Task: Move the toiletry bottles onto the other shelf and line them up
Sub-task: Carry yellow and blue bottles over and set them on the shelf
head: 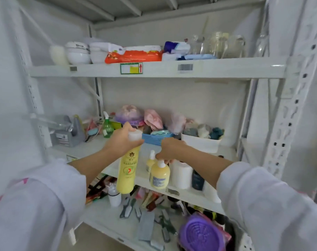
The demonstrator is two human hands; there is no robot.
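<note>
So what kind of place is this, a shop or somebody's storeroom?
Probably a storeroom or stockroom, not a shop floor: bare white metal shelving with barcode stickers, and mixed household goods crowded together, such as stacked bowls, glass jars and toiletry bottles.

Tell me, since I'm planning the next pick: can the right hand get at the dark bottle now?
Probably yes. The right hand hovers over the pump bottles; the dark bottle stands at the shelf's front edge beside the white bottle, with nothing in front of it.

White metal shelving rack [154,69], perforated upright [288,113] at right, pale wall [172,95] behind, soft even light
</note>
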